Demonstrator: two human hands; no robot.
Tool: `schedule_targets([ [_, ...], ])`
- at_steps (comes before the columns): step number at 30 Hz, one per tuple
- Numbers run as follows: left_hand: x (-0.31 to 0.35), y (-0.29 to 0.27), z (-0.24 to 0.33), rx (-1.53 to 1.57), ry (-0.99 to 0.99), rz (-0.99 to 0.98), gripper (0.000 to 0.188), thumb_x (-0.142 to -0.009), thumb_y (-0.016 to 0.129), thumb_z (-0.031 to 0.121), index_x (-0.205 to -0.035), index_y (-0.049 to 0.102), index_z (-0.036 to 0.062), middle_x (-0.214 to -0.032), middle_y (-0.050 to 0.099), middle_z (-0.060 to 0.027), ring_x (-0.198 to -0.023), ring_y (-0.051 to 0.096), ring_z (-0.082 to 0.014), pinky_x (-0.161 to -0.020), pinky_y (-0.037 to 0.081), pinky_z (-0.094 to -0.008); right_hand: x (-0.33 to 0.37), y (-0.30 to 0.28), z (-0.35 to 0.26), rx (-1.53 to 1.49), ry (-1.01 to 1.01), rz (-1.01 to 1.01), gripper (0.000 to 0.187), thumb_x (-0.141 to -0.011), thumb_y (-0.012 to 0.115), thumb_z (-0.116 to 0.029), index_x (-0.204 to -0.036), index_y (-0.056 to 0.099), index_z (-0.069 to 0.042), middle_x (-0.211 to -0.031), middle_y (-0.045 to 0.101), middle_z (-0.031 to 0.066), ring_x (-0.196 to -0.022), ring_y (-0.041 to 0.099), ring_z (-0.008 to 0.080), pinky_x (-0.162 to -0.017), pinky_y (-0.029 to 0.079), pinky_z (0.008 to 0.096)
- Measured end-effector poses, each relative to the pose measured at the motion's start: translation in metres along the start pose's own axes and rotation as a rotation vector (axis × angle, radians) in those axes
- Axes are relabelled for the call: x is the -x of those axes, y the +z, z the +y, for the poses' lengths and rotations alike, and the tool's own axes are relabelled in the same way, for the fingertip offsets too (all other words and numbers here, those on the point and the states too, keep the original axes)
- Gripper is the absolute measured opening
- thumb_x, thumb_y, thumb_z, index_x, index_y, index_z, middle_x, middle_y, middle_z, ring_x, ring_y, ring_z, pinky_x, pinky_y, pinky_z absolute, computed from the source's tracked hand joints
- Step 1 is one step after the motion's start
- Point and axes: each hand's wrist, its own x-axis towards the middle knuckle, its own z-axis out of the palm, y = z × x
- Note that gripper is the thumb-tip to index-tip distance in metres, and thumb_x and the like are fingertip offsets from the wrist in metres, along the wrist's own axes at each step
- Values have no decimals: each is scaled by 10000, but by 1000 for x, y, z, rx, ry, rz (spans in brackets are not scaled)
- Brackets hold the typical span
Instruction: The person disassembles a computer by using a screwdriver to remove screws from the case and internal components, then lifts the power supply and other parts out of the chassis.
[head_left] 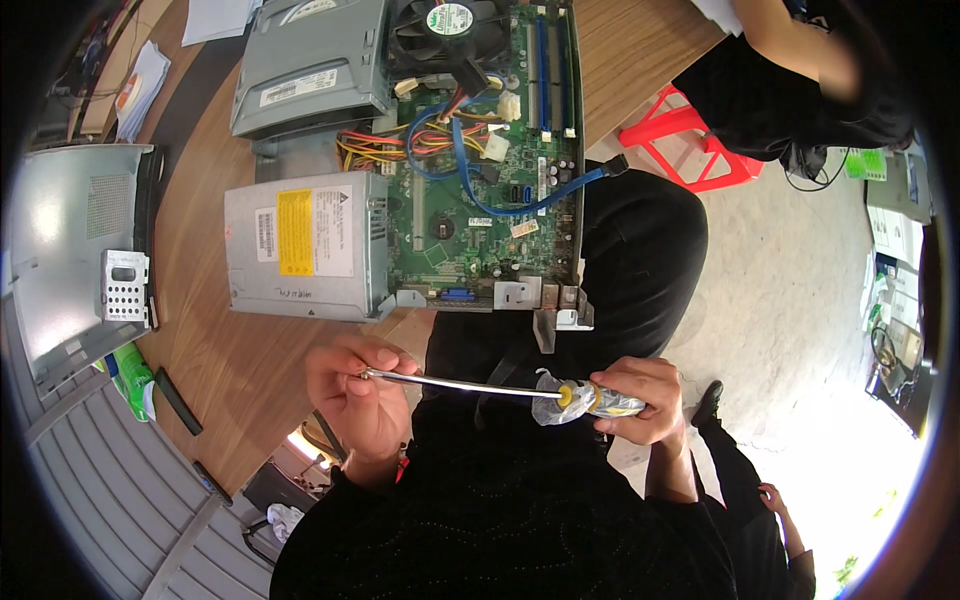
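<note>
Screwdriver (470, 385) in right hand (645, 397)

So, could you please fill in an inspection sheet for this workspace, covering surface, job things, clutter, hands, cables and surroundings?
Surface: brown wooden table.
Job things: screwdriver, handle in clear plastic; opened computer beyond it.
Clutter: grey metal cover at left; papers at upper left.
Hands: left hand holds the screwdriver's tip end; right hand grips its handle.
Cables: blue cable and coloured wires inside the computer.
Surroundings: red stool and another person's black shoe at right.
</note>
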Motion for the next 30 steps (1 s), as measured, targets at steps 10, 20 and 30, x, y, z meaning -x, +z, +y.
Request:
schedule_targets([
  [10,0,-1,-3,6,-5,12,252,-963,626,204,-985,447,29,-913,586,-141,-756,626,-216,-686,567,-311,-1,3,7,6,-40,20,498,-649,848,-121,-1087,684,52,-850,685,183,-694,691,274,-588,530,314],
  [20,-3,3,-5,14,-6,33,256,-966,622,214,-993,447,29,-921,582,-139,-773,626,-214,-697,569,-315,-4,2,7,36,-58,28,483,-658,844,-117,-1082,688,53,-846,683,184,-699,694,275,-584,537,317],
  [30,-6,2,-5,7,-25,3,235,-969,617,207,-1007,458,38,-922,574,-129,-804,613,-199,-715,559,-329,-6,4,7,35,-38,15,489,-666,834,-112,-1096,674,57,-850,681,177,-705,686,270,-596,533,315],
])
